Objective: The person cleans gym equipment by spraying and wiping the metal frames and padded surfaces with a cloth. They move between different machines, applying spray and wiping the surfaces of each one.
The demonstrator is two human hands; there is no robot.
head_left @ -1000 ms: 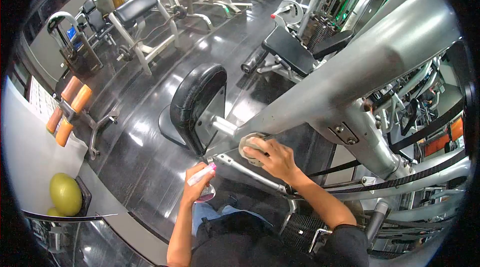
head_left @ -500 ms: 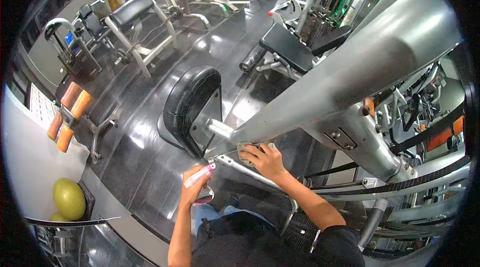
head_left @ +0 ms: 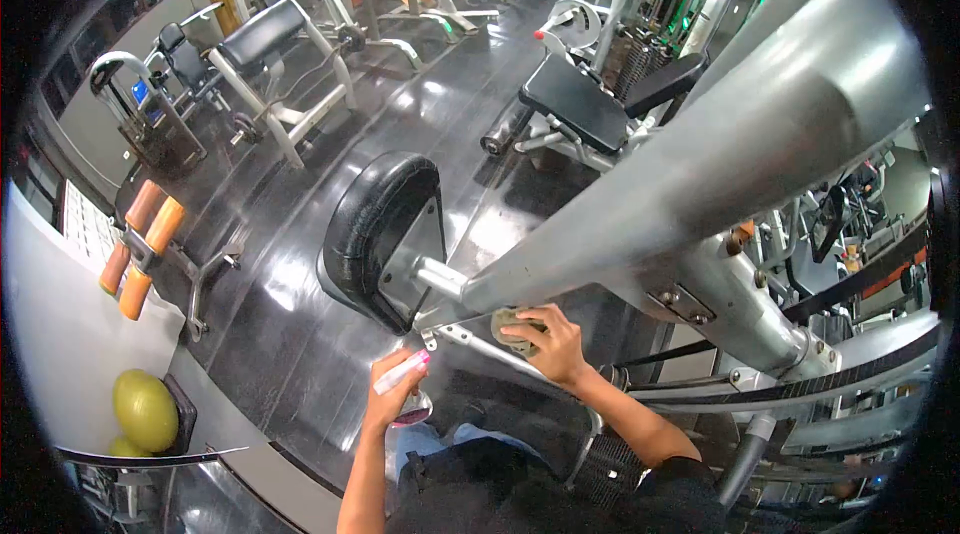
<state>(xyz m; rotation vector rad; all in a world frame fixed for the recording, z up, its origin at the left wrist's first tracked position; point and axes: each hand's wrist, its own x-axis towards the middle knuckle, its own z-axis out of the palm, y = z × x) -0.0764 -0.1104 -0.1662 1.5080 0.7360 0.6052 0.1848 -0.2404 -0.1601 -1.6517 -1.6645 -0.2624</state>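
Note:
My left hand (head_left: 392, 386) is wrapped round a spray bottle (head_left: 402, 372) with a white and pink top; dark liquid shows in its clear lower part. In my right hand (head_left: 556, 346) is a bunched greenish-grey cloth (head_left: 517, 331). The cloth lies against or just below the lower edge of the thick silver machine beam (head_left: 640, 224); whether it touches is hard to tell. Ahead of both hands, a black padded seat (head_left: 385, 234) is fixed to the beam's near end. A thin white bar (head_left: 490, 349) runs beneath the cloth.
A black bench (head_left: 575, 102) stands beyond the beam. Orange and brown foam rollers (head_left: 140, 249) are at the left, above a green ball (head_left: 145, 411). Black straps (head_left: 800, 374) cross at the right. Several machines stand farther back on the dark floor (head_left: 270, 334).
My right hand has moved a little right and down along the beam with the cloth. My left hand still holds the spray bottle, slightly lower. The whole view has shifted slightly.

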